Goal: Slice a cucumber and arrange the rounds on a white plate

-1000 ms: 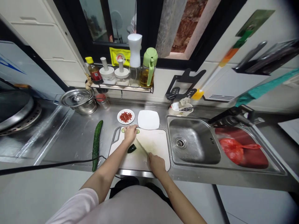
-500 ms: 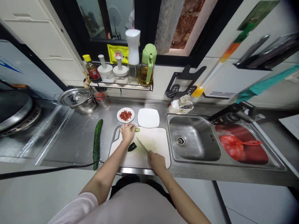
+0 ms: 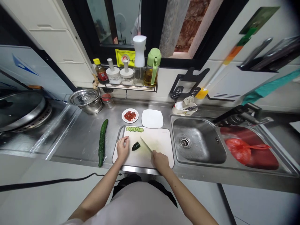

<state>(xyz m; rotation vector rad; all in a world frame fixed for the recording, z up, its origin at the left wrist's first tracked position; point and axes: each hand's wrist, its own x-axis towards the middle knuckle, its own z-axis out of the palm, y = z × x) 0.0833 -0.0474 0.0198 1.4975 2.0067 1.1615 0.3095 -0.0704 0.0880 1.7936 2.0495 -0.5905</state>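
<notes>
My right hand [image 3: 161, 161] is closed around the handle of a knife [image 3: 145, 144], whose blade slants up and left over the white cutting board [image 3: 161, 140]. On the board's left side, my left hand [image 3: 123, 148] holds nothing, its fingers loosely bent and apart. Between the hands lies a dark green cucumber end piece [image 3: 136, 146], touched by neither. A row of cucumber slices [image 3: 134, 129] overlaps along the board's far edge. Left of the board, a whole cucumber [image 3: 102, 142] lies lengthwise on the steel counter.
Behind the board are a small plate of chopped red pieces [image 3: 130, 116] and a white square plate [image 3: 152, 119]. The sink [image 3: 199, 140] adjoins on the right, with a red plastic bag [image 3: 239, 151] in its farther basin. A lidded steel pot [image 3: 87, 101] stands back left.
My left hand has drawn back toward me and left, away from the cucumber slices, uncovering their row. The knife stays in my right hand. The camera view has shifted slightly.
</notes>
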